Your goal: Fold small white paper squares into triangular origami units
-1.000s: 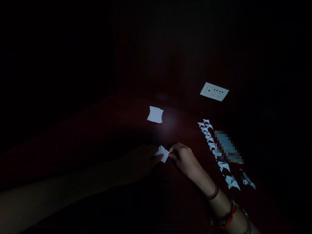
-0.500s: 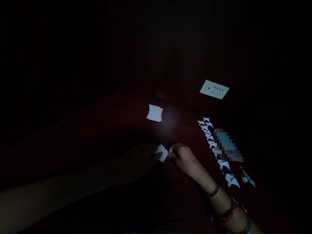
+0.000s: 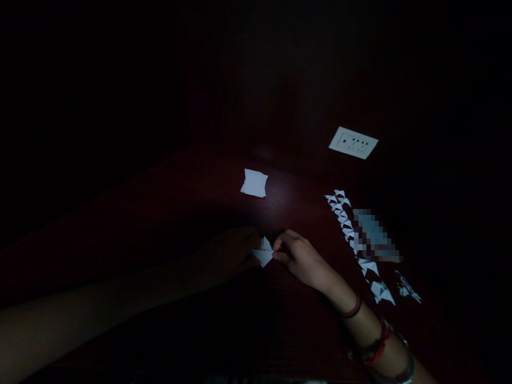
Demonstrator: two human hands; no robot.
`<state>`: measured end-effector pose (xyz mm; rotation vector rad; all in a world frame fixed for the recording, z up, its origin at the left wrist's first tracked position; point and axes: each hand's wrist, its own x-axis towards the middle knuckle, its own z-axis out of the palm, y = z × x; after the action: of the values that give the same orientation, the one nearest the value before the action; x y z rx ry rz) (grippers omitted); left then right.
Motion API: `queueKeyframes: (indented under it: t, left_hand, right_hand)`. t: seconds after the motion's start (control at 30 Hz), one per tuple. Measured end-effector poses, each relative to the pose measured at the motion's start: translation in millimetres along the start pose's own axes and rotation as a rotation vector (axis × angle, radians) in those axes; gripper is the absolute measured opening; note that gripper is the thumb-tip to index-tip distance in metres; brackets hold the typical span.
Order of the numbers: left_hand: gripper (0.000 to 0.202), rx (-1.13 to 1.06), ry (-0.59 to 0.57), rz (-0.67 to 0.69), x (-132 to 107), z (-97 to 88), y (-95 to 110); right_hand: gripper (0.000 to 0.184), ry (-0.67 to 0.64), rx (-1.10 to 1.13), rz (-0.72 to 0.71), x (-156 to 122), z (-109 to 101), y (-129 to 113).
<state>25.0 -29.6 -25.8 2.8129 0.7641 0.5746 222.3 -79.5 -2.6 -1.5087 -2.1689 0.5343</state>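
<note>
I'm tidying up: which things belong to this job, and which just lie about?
Likely belonging:
held white folded paper
square white paper stack
line of folded white paper pieces

Apparently unrelated:
blurred bluish oblong object
small unclear whitish object
white rectangular socket plate

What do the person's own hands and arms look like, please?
The left hand and right hand are bare; no sleeves show. The right forearm wears a thin red-and-dark band, a red bracelet and a metallic-looking band. The left arm is shadowed, with nothing worn visible.
</note>
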Motion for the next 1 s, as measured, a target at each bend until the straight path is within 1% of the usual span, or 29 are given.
queueKeyframes:
  t: [0.13,0.23,0.3,0.37,0.43,0.53,0.6,0.7,0.8,0.9,1.0]
  left_hand:
    - [0.022,0.014,0.042,0.002,0,7.3,-2]
    - [0.022,0.015,0.049,0.015,0,6.2,-2]
    - [0.026,0.012,0.046,0.023,1,3.2,-2]
    - [0.031,0.024,0.027,0.063,2,0.2,-3]
    - [0.034,0.059,0.006,0.135,2,-1.6,-6]
    - [0.036,0.115,0.014,0.218,1,-1.9,-10]
    - [0.039,0.137,-0.002,0.253,0,-2.0,-12]
    - [0.040,0.162,-0.040,0.275,-1,-3.7,-13]
    - [0.037,0.183,-0.043,0.277,-2,-5.1,-14]
    - [0.036,0.196,-0.007,0.285,-4,-4.5,-15]
    - [0.031,0.208,0.041,0.268,-6,-2.1,-14]
  right_hand:
    - [0.011,0.013,0.044,-0.056,-1,0,-3]
    - [0.009,0.024,0.056,-0.101,-1,-1,-5]
    - [0.009,0.019,0.066,-0.121,0,-2,-5]
    - [0.010,0.003,0.070,-0.151,0,-5,-3]
    - [0.009,-0.012,0.055,-0.187,0,-9,1]
    - [0.012,-0.012,0.010,-0.219,1,-15,10]
    - [0.013,-0.007,-0.016,-0.231,1,-18,16]
    - [0.016,-0.043,-0.043,-0.248,1,-21,21]
    - [0.020,-0.116,-0.038,-0.245,-1,-27,20]
    - [0.017,-0.181,-0.009,-0.231,-5,-34,17]
    - [0.010,-0.175,-0.004,-0.213,-7,-37,13]
